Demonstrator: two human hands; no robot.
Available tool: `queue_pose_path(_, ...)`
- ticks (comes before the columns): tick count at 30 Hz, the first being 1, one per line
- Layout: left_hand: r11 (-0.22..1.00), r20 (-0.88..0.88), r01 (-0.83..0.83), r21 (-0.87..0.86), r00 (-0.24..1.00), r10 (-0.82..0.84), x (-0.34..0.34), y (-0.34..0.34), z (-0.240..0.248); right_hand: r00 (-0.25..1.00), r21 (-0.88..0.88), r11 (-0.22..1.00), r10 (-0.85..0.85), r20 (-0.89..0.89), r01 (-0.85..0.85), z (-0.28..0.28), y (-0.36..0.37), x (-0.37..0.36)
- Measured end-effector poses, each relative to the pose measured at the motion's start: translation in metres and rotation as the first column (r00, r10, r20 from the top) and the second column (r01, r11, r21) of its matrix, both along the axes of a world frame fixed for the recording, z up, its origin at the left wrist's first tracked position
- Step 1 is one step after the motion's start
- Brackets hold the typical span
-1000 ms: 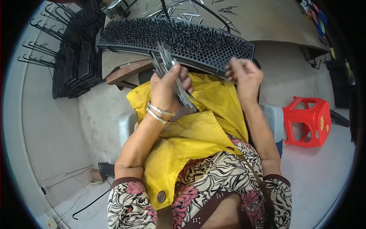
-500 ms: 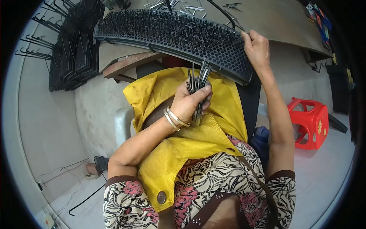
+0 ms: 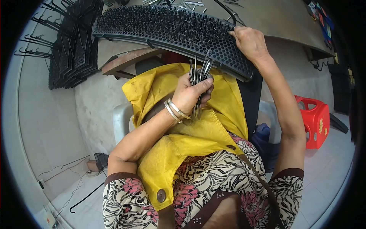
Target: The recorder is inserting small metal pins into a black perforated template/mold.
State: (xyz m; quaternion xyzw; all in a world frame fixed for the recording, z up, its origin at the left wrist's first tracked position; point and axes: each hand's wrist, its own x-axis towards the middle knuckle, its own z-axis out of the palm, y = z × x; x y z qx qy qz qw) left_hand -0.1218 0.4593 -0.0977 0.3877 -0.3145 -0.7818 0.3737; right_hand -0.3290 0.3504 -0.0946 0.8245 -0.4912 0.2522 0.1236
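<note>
My left hand [image 3: 192, 93] is wrapped round a bundle of slim, pointed metal pieces [image 3: 206, 66] above my yellow apron; their exact kind is hard to tell. Their ends stick up past the thumb and also poke out below the fist. Beyond it lies a long, curved black rack [image 3: 233, 60] full of round holes. Dark upright pieces [image 3: 152, 24] crowd its left and far part, while rows of holes show bare along the near and right side. My right hand [image 3: 249, 42] is closed, its fingertips pinched over the rack's right part; whatever they hold is hidden.
Loose metal pieces [image 3: 190, 5] lie scattered on the tabletop [image 3: 274, 21] behind the rack. Several black racks with hooks [image 3: 74, 49] stand stacked at the left. To my right is a red plastic stool [image 3: 317, 122]. Armrests of a pale chair [image 3: 122, 120] flank me.
My right hand has shifted left, from the rack's right end to over its holes. The left hand and its bundle have stayed nearly in place.
</note>
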Motion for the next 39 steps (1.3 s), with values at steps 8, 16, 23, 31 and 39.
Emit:
queue_pose_path(8, 1.0, -0.064, 0.017, -0.008, 0.998, -0.017, 0.0, 0.001, -0.003, 0.963, 0.121, 0.992, -0.068, 0.261, 0.037, 0.019, 0.052, 0.019)
queue_pose_path(16, 0.984, -0.025, 0.083, -0.156, 0.996, -0.088, 0.0, 0.005, -0.005, 0.431, 0.523, 0.721, -0.336, 0.838, -0.455, 0.019, 0.103, 0.05)
queue_pose_path(23, 0.995, -0.025, 0.012, -0.1, 1.0, -0.014, 0.002, 0.006, -0.006, 0.22, 0.449, 0.788, -0.391, 0.894, -0.421, 0.012, 0.106, 0.035)
queue_pose_path(31, 0.999, -0.04, -0.002, -0.045, 0.999, 0.0, 0.001, 0.008, -0.004, 0.485, 0.287, 0.957, -0.263, 0.834, 0.026, 0.009, 0.057, 0.003)
queue_pose_path(39, 1.0, -0.024, 0.001, -0.03, 1.0, -0.002, -0.002, 0.008, -0.003, 0.871, 0.003, 0.995, -0.093, 0.483, 0.105, 0.002, 0.024, 0.002)
